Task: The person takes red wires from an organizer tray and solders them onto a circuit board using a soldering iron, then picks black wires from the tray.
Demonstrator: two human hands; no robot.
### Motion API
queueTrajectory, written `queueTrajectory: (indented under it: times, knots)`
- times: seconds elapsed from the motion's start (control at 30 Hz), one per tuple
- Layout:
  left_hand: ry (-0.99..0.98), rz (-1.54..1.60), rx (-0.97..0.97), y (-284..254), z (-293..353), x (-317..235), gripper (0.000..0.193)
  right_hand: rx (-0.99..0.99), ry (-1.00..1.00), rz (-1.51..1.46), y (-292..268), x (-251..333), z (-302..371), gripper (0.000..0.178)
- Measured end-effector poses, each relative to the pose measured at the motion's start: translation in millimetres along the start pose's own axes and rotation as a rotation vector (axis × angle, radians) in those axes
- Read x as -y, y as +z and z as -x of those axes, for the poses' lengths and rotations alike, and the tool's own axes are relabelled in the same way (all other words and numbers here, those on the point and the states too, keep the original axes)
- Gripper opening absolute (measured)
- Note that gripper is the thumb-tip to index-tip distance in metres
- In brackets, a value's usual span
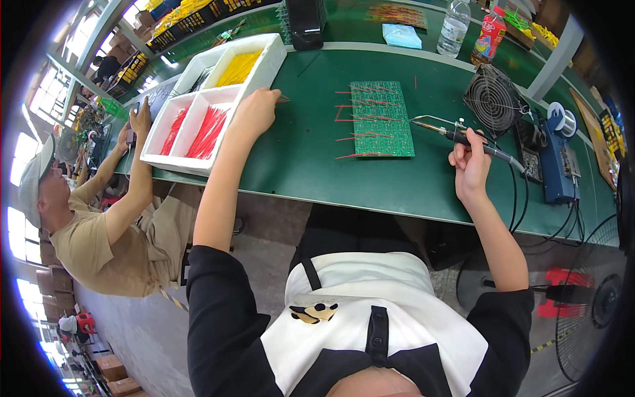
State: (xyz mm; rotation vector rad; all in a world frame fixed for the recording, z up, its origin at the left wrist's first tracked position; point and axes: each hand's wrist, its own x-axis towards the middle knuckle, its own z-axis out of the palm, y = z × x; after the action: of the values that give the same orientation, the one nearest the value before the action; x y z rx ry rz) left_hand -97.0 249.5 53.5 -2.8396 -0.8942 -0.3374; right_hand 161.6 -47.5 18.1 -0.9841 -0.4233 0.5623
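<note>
My left hand (256,111) is closed just right of the white foam tray (270,64), with short red wires (284,100) sticking out from its fingertips. My right hand (471,165) grips a soldering iron (452,135) by its dark handle, and the metal tip points left toward the green circuit board panel (400,135). A thin strand, apparently solder wire, runs above the iron's tip. Several red wires stand along the board's rows, some reaching past its left edge. The tray's compartments hold red wires (208,132), yellow wires (239,69) and dark wires.
Right of the board stand a small square fan (495,100), a blue soldering station (559,162) and a solder spool (561,121). A clear bottle (454,30) and a red-labelled bottle (488,36) are at the back. A co-worker (99,225) sits at left, holding a phone-like object.
</note>
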Motion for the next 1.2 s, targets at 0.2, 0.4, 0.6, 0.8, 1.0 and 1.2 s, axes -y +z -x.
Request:
queueTrajectory:
  times: [0.2, 0.4, 0.6, 0.8, 1.0, 1.2]
  knots:
    - [0.036, -0.080, -0.071, 18.3, -10.6, 0.7, 0.008, -0.001, 0.007, 0.000, -2.3, -1.0, 1.1, 0.017]
    - [0.086, -0.181, -0.056, 14.6, -18.6, 5.4, 0.010, 0.007, 0.007, -0.008, -3.4, -3.3, 0.6, 0.018]
    - [0.082, -0.118, -0.232, -6.2, -14.4, -12.3, 0.007, 0.004, 0.001, -0.020, -3.4, -1.2, 1.0, 0.020]
    - [0.110, 0.202, -0.262, -35.6, -6.3, -81.5, 0.008, 0.002, 0.018, -0.011, -4.8, 0.5, 5.0, 0.020]
    - [0.348, 0.710, -0.126, -27.5, -4.5, -157.9, 0.006, -0.020, 0.074, -0.040, -10.7, 6.6, 9.1, 0.019]
    - [0.332, 0.568, -0.298, 8.2, -5.7, -177.3, 0.004, -0.032, 0.136, -0.044, -13.1, 9.2, 10.9, 0.020]
